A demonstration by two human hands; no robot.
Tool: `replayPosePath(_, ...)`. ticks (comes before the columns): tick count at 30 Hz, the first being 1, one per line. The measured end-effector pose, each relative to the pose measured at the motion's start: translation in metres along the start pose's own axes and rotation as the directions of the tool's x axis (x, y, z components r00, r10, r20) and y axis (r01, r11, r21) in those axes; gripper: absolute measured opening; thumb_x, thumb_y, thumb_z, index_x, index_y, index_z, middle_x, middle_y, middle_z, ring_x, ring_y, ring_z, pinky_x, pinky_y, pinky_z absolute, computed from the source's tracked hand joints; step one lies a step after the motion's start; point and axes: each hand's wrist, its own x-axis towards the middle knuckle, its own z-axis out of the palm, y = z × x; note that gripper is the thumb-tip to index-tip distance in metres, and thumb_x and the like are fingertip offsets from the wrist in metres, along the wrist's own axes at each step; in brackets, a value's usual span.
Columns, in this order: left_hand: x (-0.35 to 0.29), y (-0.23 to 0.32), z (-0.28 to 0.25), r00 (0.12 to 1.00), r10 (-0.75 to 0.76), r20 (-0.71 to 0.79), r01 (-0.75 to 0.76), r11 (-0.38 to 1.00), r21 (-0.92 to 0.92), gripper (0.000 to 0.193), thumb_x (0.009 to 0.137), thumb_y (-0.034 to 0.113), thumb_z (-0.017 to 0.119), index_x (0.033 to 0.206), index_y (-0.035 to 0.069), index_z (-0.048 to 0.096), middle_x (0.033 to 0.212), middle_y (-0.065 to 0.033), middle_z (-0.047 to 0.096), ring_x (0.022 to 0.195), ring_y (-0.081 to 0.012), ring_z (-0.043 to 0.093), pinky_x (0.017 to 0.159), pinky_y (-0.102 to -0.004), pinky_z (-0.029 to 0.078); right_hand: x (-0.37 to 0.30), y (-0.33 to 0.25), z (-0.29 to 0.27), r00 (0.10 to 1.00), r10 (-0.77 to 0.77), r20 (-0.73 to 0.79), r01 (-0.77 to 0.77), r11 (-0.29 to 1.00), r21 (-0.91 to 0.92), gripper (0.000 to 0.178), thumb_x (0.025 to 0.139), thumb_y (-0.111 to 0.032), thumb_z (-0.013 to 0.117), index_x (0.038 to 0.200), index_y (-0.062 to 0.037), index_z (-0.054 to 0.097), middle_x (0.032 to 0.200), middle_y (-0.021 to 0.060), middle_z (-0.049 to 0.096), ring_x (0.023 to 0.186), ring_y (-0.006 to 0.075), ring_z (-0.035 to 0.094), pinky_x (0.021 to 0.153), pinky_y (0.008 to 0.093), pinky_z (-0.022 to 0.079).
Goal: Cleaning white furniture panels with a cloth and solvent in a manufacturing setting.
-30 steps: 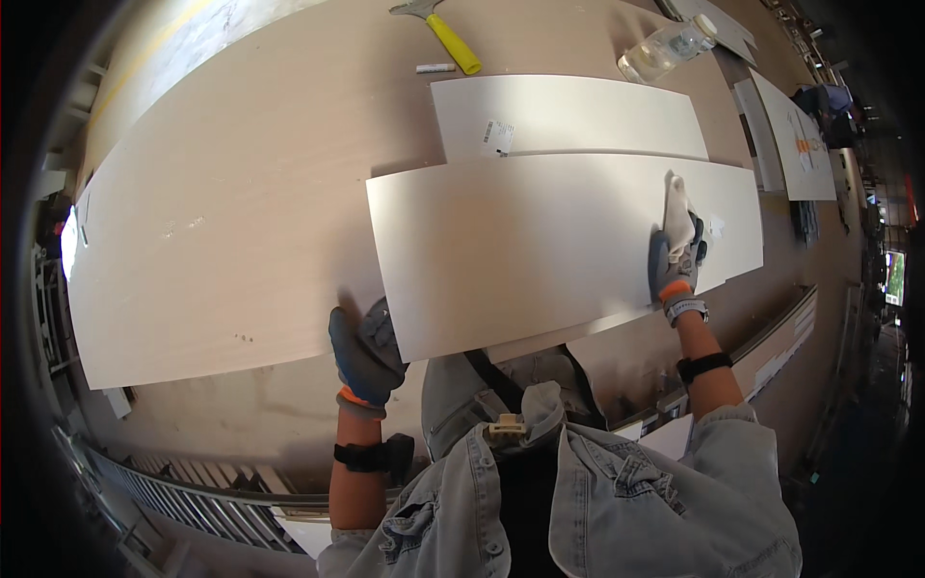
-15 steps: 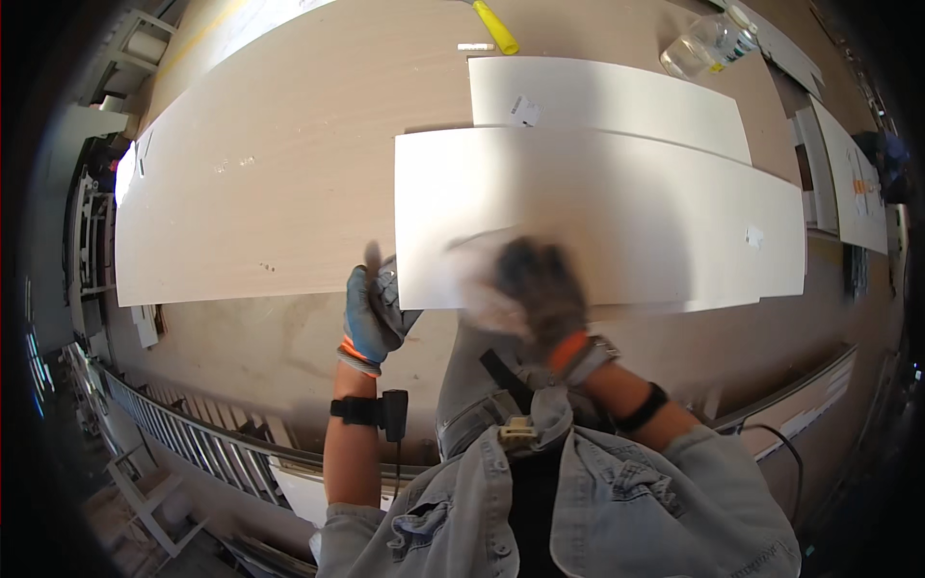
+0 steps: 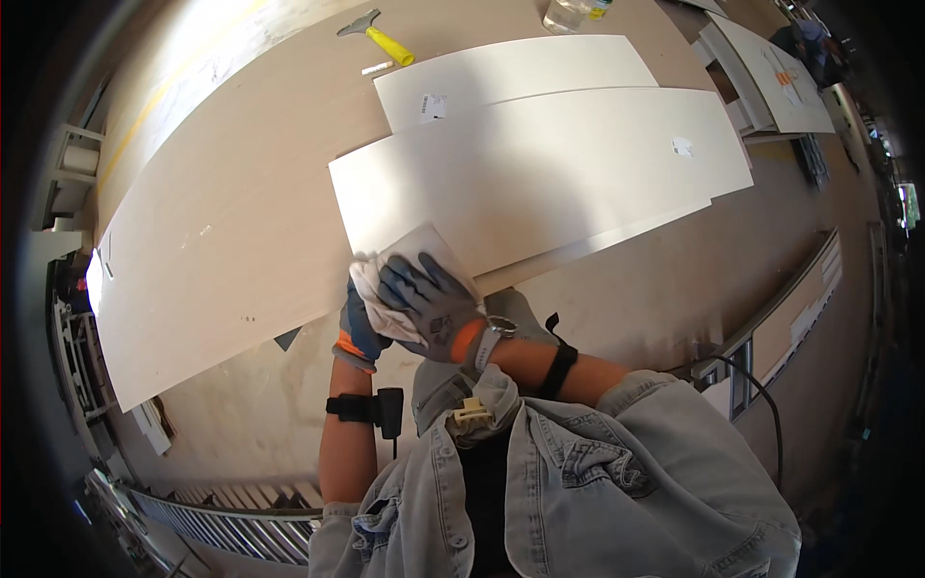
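My right hand (image 3: 429,301), in a grey and dark glove with an orange cuff, holds a pale cloth (image 3: 424,241) over the near left corner of a white panel (image 3: 472,178). Its fingers lie bent across the cloth. My left hand (image 3: 357,326), gloved the same way, is just left of it at that corner. The cloth and the right hand cover most of its fingers, so its grip is hidden. Beneath the top panel other white panels (image 3: 540,63) stick out at the far and near sides, with a small label on the far one.
A large brown board (image 3: 231,231) lies under the panels. On its far part are a scraper with a yellow handle (image 3: 390,45), a small white stick (image 3: 377,68) and a clear bottle (image 3: 567,14). Roller conveyors (image 3: 231,525) run behind me; more panels (image 3: 776,72) lie far right.
My right hand has swept left with the cloth, from the panel's near edge to its left corner, beside my left hand. The whole view has turned, and the panels appear tilted and shifted left.
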Motion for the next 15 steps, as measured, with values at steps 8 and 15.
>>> replayPosePath(8,-0.002,0.019,0.053,0.911,-0.152,-0.384,0.224,0.963,0.149,0.056,0.093,0.048,0.043,0.133,0.009,0.039,0.124,-0.0111,0.052,0.110,-0.0234,0.056,0.089,-0.0382,0.051,-0.108,0.101,-0.061,0.826,0.527,-0.200,-0.556,0.704,-0.442,0.068,0.084,-0.048,0.047,0.139,-0.0103,0.034,0.143,0.0158,0.032,0.137,0.0326,0.017,0.111,0.0522,0.009)
replayPosePath(15,0.001,0.029,-0.028,0.959,-0.265,-0.100,0.154,0.195,0.969,0.034,0.094,0.022,0.044,0.123,0.003,0.044,0.119,-0.0177,0.053,0.103,-0.0232,0.056,0.085,-0.0312,0.049,-0.003,-0.027,0.043,0.978,0.162,-0.129,-0.149,0.983,0.104,0.067,0.083,-0.034,0.054,0.140,-0.0079,0.031,0.146,0.0168,0.026,0.139,0.0292,0.016,0.114,0.0471,0.004)
